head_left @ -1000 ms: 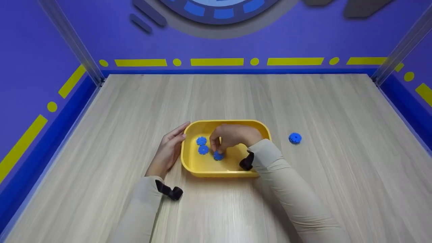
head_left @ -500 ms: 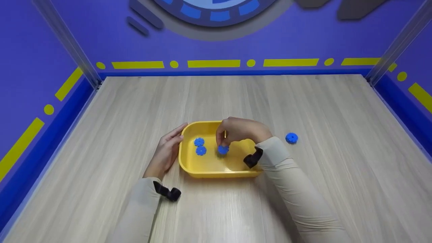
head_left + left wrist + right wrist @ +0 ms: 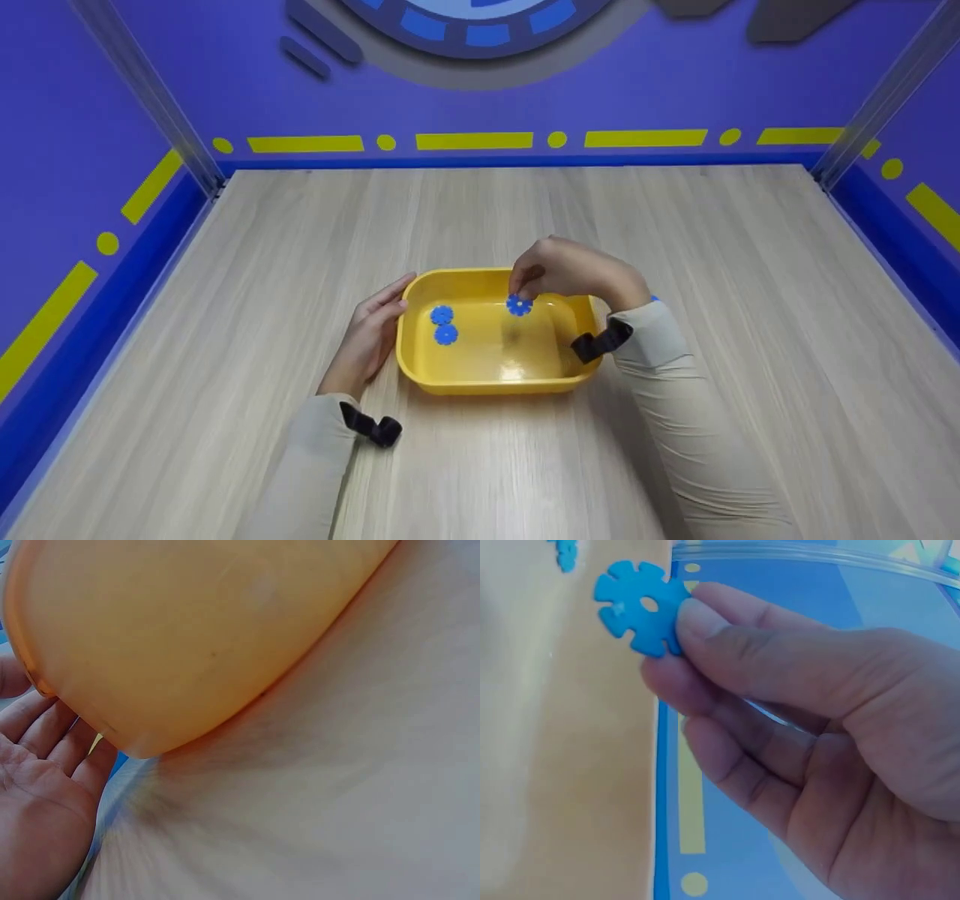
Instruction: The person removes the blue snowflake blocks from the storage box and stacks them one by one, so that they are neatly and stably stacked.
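Note:
My right hand (image 3: 577, 270) pinches a blue snowflake-shaped building disc (image 3: 519, 304) between thumb and fingers, above the far part of a yellow plastic tub (image 3: 495, 387). The right wrist view shows the disc's notched rim and centre hole (image 3: 634, 611) clearly. Two more blue discs (image 3: 444, 334) lie flat on the tub's floor, towards its left end. My left hand (image 3: 370, 330) holds the tub's left end, thumb at the rim and fingers along the outer wall (image 3: 127, 720).
A bit of another blue disc (image 3: 655, 298) shows on the table behind the right cuff. The wood-grain table (image 3: 300, 225) is bounded by purple-blue panels (image 3: 480, 105) at the back and sides. Both wrists carry small black cameras (image 3: 386, 432).
The right hand has lifted the disc off the tub's floor and carried it right and away from me. Its sleeve now mostly covers the disc on the table. The left hand keeps its hold.

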The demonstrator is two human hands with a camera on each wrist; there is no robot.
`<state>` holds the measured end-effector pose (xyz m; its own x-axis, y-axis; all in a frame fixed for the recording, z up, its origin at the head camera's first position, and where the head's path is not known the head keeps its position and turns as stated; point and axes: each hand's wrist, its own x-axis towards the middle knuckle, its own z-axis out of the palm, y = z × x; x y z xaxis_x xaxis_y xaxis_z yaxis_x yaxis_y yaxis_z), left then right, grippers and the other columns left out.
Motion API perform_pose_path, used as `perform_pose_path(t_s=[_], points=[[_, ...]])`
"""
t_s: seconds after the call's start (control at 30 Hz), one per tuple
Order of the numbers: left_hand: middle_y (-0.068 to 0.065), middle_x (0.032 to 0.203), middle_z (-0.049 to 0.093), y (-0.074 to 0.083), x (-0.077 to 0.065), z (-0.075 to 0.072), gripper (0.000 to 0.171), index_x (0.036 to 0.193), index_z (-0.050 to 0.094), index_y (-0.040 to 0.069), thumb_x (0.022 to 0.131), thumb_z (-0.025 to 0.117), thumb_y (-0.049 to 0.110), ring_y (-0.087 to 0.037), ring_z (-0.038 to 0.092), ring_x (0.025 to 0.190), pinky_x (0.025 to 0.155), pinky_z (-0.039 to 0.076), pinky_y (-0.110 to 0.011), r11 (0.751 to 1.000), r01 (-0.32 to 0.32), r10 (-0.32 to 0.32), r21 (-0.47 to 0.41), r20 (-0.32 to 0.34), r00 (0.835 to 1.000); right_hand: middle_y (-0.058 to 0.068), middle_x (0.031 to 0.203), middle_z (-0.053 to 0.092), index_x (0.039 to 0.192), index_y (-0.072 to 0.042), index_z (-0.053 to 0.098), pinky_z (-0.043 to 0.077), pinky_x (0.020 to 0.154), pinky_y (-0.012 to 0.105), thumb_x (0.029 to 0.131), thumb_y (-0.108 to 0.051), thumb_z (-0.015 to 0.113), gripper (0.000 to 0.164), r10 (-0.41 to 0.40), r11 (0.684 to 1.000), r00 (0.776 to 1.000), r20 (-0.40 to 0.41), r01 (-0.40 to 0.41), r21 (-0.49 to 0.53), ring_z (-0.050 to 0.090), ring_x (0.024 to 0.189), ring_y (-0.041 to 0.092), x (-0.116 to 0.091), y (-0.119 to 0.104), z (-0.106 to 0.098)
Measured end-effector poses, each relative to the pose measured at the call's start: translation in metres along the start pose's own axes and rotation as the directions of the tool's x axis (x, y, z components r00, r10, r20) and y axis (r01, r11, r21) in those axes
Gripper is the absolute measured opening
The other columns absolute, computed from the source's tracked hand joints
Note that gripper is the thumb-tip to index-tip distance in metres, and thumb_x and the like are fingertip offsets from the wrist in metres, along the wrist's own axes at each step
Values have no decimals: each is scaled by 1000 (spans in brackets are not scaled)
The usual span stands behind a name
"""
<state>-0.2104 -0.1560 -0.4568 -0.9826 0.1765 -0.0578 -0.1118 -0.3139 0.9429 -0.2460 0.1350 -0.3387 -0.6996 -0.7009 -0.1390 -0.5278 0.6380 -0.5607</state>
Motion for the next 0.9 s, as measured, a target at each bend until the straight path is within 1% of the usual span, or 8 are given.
perform_pose_path(t_s=[0.17, 0.37, 0.53, 0.7, 0.9], points=[[-12, 153, 36, 0, -1, 0, 51, 145, 39, 0, 94, 46, 2, -22, 37, 140, 113, 34, -34, 1000, -6, 6, 4, -3, 1000, 4, 91, 74, 95, -7, 74, 58, 80, 31, 88, -8, 67, 10, 0, 1000, 997, -83, 1, 13, 68, 83, 22, -13, 8, -5], [-13, 154, 36, -1, 0, 0, 51, 145, 39, -1, 95, 46, 2, -21, 35, 141, 115, 32, -34, 1000, -17, 17, 7, -6, 1000, 5, 92, 74, 95, -7, 74, 58, 81, 33, 89, -9, 65, 10, 17, 1000, 982, -188, -18, 0, 67, 83, 21, -27, 19, -7], [-14, 154, 35, -1, -1, 0, 51, 145, 39, -2, 94, 46, 2, -22, 34, 141, 116, 31, -34, 1000, -16, 16, -4, -9, 1000, 6, 94, 73, 95, -6, 74, 58, 83, 34, 89, -7, 65, 11, 49, 998, 965, -256, -36, 57, 68, 85, 18, -39, 30, -8], [-13, 153, 36, 0, -1, 0, 51, 145, 38, -1, 94, 46, 2, -22, 36, 141, 114, 33, -34, 1000, -2, 2, -4, -11, 1000, 6, 94, 73, 96, -8, 74, 59, 79, 30, 88, -8, 66, 11, 90, 992, 944, -317, -57, 110, 68, 84, 18, -55, 43, -8], [-13, 152, 37, 0, 0, 0, 51, 145, 39, -1, 94, 46, 1, -22, 38, 139, 113, 35, -35, 1000, 4, -4, -11, -13, 1000, 5, 94, 73, 95, -9, 74, 57, 72, 21, 88, -9, 67, 10, 112, 991, 915, -388, -73, 115, 68, 79, 17, -73, 62, -6]])
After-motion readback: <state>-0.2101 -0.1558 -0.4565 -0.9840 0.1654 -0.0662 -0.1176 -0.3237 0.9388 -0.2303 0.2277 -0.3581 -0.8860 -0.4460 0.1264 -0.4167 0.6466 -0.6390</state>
